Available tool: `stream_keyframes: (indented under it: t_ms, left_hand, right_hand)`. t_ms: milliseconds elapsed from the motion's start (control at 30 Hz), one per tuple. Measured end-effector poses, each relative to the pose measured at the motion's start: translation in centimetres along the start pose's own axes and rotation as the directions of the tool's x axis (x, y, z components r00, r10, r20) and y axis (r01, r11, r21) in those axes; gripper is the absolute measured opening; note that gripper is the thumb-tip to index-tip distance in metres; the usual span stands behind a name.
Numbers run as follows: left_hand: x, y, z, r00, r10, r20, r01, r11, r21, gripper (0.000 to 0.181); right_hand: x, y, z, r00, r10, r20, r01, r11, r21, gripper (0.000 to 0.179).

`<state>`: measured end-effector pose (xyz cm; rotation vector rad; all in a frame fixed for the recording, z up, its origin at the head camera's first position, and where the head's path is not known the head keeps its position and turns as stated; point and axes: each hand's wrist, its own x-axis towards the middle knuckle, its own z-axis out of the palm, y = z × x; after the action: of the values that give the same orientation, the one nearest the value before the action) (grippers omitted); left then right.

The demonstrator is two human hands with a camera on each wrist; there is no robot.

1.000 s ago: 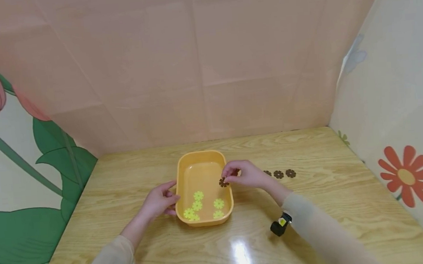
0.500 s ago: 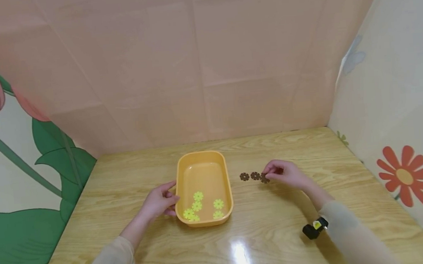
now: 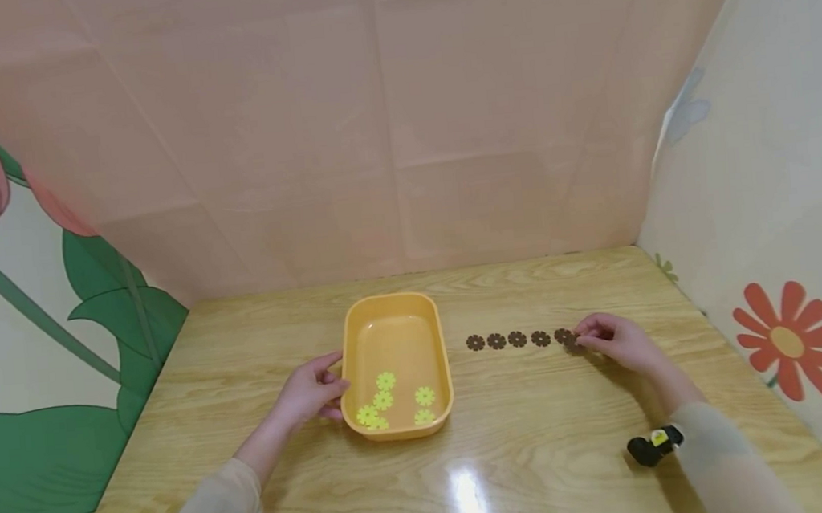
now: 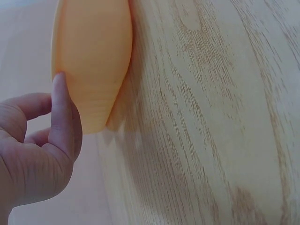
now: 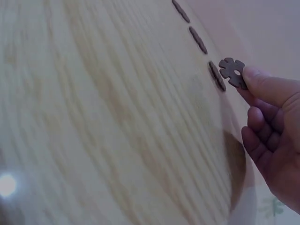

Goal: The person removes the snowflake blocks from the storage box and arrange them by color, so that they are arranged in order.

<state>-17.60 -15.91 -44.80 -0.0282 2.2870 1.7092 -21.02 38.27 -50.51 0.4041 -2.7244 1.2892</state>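
My left hand [image 3: 309,391] holds the left edge of a yellow-orange plastic tray [image 3: 391,297], its fingertips at the rim. In the left wrist view, a fingertip of this hand [image 4: 42,145] meets the tray's lip [image 4: 96,56]. Off to the right, my right hand [image 3: 620,341] pinches a brown snowflake building disc [image 5: 233,73] between thumb and forefinger. That disc is tilted up beside the right end of a row of several brown snowflake discs [image 3: 517,339]. Inside the tray, several yellow-green snowflake discs [image 3: 383,401] lie toward its near end.
The wood-grain table [image 3: 515,474] backs onto a plain pinkish wall covering [image 3: 386,129]. Panels with a tulip print [image 3: 118,312] on the left and a red flower print [image 3: 791,343] on the right flank it. Black wrist cameras [image 3: 654,445] sit at the sleeves.
My right hand has moved right from over the tray to the right end of the brown row. More brown discs show in the row as it moved. The left hand and tray have stayed put.
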Motion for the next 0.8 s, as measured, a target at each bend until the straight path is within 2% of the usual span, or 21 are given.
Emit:
stream_keyframes:
  t_ms: [133, 467, 700, 800]
  left_hand:
    - [0.0, 0.0, 0.0, 1.000, -0.003, -0.006, 0.003, 1.000, 0.010, 0.059]
    - [0.1, 0.0, 0.1, 1.000, 0.001, -0.002, -0.001, 1.000, 0.008, 0.059]
    - [0.0, 0.0, 0.1, 1.000, 0.000, -0.009, 0.000, 1.000, 0.003, 0.059]
    - [0.0, 0.0, 0.1, 1.000, 0.000, -0.012, 0.000, 1.000, 0.007, 0.059]
  right_hand:
    - [-0.5, 0.7, -0.7, 1.000, 0.002, -0.027, -0.002, 1.000, -0.005, 0.011]
    - [-0.5, 1.0, -1.5, 0.994, 0.096, -0.045, -0.100, 0.991, -0.094, 0.017]
    - [0.1, 1.1, -1.3, 0.994, 0.087, -0.070, -0.100, 0.970, -0.223, 0.017]
    - [0.3, 1.2, -1.0, 0.993, 0.077, -0.084, -0.096, 0.964, -0.249, 0.016]
